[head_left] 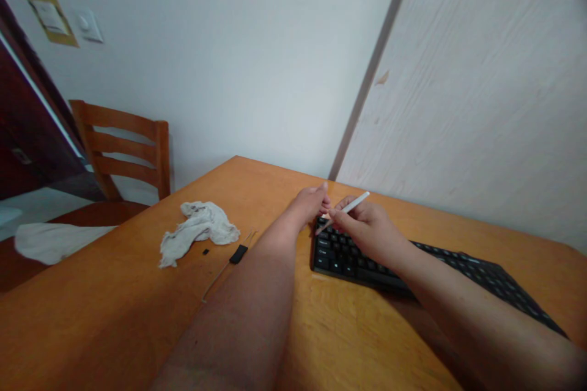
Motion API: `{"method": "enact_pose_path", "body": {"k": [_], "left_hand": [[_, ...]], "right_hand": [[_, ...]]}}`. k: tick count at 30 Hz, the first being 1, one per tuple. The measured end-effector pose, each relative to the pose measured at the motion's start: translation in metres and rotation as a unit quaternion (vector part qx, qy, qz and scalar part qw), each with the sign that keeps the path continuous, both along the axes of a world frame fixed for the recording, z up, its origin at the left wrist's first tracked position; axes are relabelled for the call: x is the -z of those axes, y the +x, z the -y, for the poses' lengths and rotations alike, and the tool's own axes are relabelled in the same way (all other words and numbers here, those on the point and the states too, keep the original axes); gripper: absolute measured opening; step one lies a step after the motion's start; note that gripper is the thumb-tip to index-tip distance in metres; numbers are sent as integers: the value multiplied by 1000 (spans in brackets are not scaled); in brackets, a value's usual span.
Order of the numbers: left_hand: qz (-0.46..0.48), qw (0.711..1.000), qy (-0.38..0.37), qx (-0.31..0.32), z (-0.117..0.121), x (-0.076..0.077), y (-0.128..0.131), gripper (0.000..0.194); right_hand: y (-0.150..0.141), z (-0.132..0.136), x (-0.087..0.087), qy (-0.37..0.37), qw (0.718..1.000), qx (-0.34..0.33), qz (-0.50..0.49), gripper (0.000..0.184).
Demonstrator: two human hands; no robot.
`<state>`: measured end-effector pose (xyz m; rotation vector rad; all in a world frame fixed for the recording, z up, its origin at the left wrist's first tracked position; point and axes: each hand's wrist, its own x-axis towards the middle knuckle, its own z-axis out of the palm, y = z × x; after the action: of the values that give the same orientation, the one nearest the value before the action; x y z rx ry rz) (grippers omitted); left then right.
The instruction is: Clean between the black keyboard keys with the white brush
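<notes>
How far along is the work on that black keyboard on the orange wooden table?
Hard to judge. Possibly done: a crumpled white cloth, a small black piece and a black block with a thin wire lie apart on the orange wooden table. In hand: the right hand pinches a slim white stick over the black computer keyboard, the left hand beside it. Left: the keyboard's long stretch beyond the hands, its keys on.

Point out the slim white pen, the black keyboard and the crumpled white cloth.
Slim white pen (356,203): head view, on its exposed upper end.
Black computer keyboard (337,255): head view, on the keys at its left end.
Crumpled white cloth (198,229): head view, on its upper fold.
</notes>
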<state>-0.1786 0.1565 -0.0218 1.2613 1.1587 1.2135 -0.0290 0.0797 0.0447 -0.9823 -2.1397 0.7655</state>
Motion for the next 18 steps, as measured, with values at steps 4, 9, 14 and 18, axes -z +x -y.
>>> {"method": "enact_pose_path", "body": {"k": [4,9,14,18], "left_hand": [[-5,1000,-2,3,0,1,0,53],[6,1000,-7,1,0,-1,0,50],[2,1000,-14,-4,2,-2,1,51],[3,1000,-13,-1,1,-1,1,51]], "right_hand": [[2,-4,1,8,1000,22,-12,29],[4,-4,6,0,999,22,26,29],[10,-2,7,47,993,75,78,22],[9,2,4,20,998,54,29,22]]}}
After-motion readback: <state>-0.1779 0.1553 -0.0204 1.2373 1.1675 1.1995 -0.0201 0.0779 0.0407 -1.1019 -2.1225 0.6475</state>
